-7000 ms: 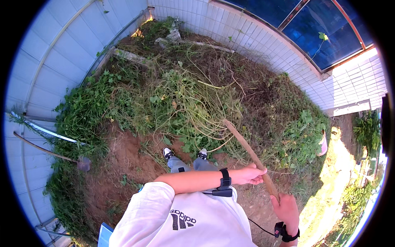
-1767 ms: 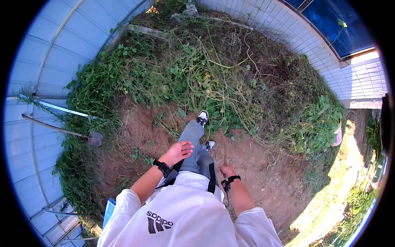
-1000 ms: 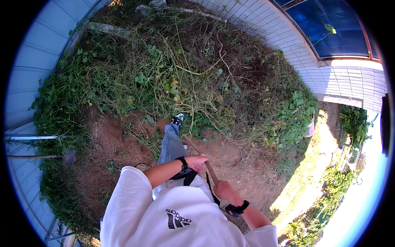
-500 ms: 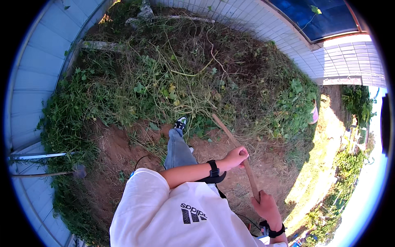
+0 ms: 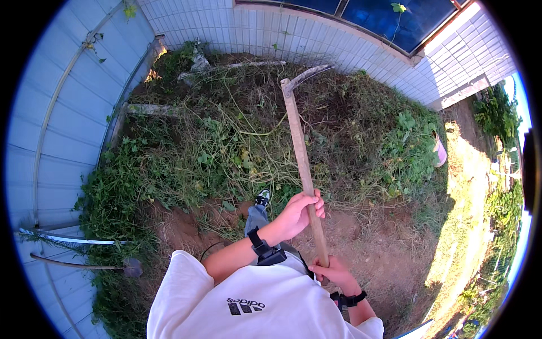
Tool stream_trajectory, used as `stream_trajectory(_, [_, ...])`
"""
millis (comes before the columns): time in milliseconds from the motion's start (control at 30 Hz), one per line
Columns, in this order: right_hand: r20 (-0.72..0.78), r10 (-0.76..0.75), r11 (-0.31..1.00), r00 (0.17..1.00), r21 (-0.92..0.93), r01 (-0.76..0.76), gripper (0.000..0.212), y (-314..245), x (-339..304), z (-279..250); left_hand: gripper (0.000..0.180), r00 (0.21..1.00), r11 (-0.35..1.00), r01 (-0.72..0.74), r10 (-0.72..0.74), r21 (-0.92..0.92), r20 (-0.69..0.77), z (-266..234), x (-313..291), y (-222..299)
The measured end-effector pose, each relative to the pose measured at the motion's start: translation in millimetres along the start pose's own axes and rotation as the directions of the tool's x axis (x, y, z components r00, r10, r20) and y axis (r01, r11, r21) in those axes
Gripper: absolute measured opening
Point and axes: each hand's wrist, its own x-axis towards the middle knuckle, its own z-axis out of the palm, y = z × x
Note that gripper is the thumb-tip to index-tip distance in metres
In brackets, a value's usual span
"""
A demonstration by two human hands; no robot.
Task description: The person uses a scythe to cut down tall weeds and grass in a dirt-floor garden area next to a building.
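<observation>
A hoe (image 5: 297,135) with a long wooden handle slants up from my body, its curved metal head (image 5: 307,76) raised toward the tiled wall. The head looks narrow, seen almost edge-on. My left hand (image 5: 302,212) wraps round the lower part of the handle. Close to its butt end, my right hand (image 5: 334,271) is closed on the same handle. Below and around the hoe lies a mass of tangled vines and weeds (image 5: 226,152). One shoe (image 5: 263,198) shows at the edge of the growth, on bare soil.
A white tiled wall (image 5: 209,28) with a blue window (image 5: 389,25) stands beyond the vines. Metal panels (image 5: 68,141) rise on the left, where a long-handled tool (image 5: 84,264) leans. A pinkish bucket (image 5: 439,151) sits at the right, before sunlit ground (image 5: 451,226).
The hoe has swung up, bringing its metal head into view above the vines. Both hands have shifted left with the handle, still gripping it. The view has tilted upward, showing more wall.
</observation>
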Motion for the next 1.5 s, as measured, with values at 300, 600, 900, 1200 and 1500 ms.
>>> stream_trajectory(300, [-0.455, -0.299, 0.945, 0.839, -0.265, 0.193, 0.027, 15, 13, 39, 0.020, 1.000, 0.993, 0.017, -0.017, 0.119, -0.003, 26, -15, -4])
stream_trajectory(600, [-0.585, -0.492, 0.870, 0.645, -0.359, 0.338, 0.031, 23, 11, 44, 0.024, 0.998, 0.973, -0.053, 0.048, 0.225, 0.027, 35, -31, -27])
stream_trajectory(900, [-0.534, -0.700, 0.714, 0.474, -0.549, 0.435, 0.033, 21, 6, 42, 0.024, 0.980, 0.871, -0.196, 0.158, 0.451, 0.121, 48, -57, -32])
stream_trajectory(1200, [-0.615, -0.579, 0.772, 0.535, -0.203, 0.602, 0.012, -1, -27, 16, 0.025, 0.945, 0.435, -0.304, 0.248, 0.848, 0.212, 54, -73, -28])
stream_trajectory(1500, [-0.684, -0.728, 0.368, 0.039, -0.343, 0.864, 0.009, -131, -153, -17, 0.027, 0.914, 0.385, -0.372, 0.312, 0.845, 0.260, 63, -94, -23])
